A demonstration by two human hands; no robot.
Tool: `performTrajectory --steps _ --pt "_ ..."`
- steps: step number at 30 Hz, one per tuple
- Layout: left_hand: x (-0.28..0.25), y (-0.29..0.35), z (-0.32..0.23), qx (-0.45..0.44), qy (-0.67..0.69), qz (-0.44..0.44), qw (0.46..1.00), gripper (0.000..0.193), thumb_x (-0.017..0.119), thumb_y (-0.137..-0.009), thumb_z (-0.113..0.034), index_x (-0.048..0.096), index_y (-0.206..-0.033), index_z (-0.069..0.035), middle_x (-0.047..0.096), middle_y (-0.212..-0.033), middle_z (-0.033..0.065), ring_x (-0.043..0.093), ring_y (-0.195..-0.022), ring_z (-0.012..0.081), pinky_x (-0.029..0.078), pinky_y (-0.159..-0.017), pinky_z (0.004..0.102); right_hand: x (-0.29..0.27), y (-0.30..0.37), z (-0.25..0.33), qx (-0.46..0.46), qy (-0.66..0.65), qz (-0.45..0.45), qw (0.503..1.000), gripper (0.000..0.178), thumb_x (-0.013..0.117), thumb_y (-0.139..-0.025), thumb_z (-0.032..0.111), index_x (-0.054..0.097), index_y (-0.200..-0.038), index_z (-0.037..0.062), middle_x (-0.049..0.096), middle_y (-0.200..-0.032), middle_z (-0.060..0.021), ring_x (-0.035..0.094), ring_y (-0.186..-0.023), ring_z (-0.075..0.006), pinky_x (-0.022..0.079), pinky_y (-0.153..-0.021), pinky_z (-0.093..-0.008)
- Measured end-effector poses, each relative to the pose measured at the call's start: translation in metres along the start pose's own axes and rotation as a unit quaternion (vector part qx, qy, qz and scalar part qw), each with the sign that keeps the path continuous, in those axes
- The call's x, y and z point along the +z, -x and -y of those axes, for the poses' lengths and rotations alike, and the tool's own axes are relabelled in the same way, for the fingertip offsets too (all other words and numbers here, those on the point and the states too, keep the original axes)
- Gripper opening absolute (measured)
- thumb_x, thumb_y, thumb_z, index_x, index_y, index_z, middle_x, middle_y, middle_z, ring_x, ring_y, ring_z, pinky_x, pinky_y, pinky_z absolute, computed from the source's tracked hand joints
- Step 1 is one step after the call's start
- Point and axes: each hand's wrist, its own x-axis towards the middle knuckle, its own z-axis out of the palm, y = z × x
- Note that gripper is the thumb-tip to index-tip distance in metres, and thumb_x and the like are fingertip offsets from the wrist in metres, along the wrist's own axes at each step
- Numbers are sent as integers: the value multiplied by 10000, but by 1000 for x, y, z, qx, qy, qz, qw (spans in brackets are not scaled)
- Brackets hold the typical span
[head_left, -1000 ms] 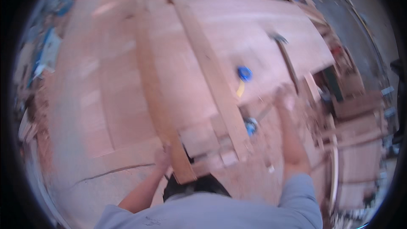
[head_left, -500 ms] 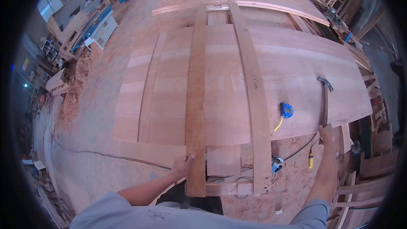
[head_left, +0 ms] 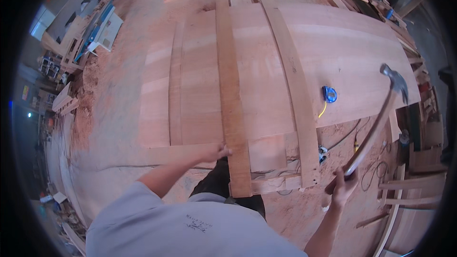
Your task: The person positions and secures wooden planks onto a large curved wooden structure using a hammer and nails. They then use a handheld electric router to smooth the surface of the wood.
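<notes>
My right hand [head_left: 343,186] is closed round the lower handle of a claw hammer [head_left: 374,131], its metal head raised up and to the right. At the left edge of a long wooden board [head_left: 233,104], my left hand [head_left: 221,152] grips near the board's close end, its fingers partly hidden. A second long board [head_left: 296,78] runs beside it, and a short crosspiece [head_left: 277,184] joins the two at the near end. Both boards lie over a wide wooden panel [head_left: 262,76]. A blue tape measure [head_left: 329,94] with some yellow tape out rests on the panel.
A blue tool [head_left: 322,153], a cable and a yellow-handled tool [head_left: 356,146] lie on the dusty floor beyond my right hand. Timber pieces [head_left: 412,185] are stacked at the right. A white-and-blue machine [head_left: 107,33] stands far left.
The hammer has come off the panel and is lifted nearer to me in my right hand. My left hand stays at the board's edge. The whole view has shifted.
</notes>
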Motion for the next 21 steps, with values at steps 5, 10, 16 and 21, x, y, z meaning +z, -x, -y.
performTrajectory --steps 5,10,16,21 --pt "-92 -88 110 77 95 -342 932 469 607 -1023 -439 700 -981 19 678 -771 179 663 -731 279 504 -708 410 24 74 61 192 -93 68 975 138 716 -925 13 584 -887 23 561 -633 -21 546 -500 -100 446 -457 -260" --pt "-218 -184 90 19 67 -453 889 402 661 -982 -421 682 -1004 -20 724 -828 151 720 -815 324 544 -726 436 97 128 50 257 33 13 966 209 795 -889 61 590 -870 20 594 -631 -37 557 -479 -116 461 -436 -275" --pt "-252 -242 89 33 -1 -474 880 477 677 -956 -504 662 -1101 -50 738 -939 150 727 -871 349 569 -767 459 173 68 72 307 28 -19 951 204 753 -911 158 608 -879 19 578 -624 -42 549 -453 -145 459 -431 -289" --pt "-247 -260 95 36 -41 -515 856 443 692 -944 -493 610 -1083 -80 724 -906 130 719 -857 344 567 -745 483 184 -55 48 205 146 -40 967 195 740 -890 132 603 -916 -4 612 -683 -70 576 -458 -154 469 -415 -305"
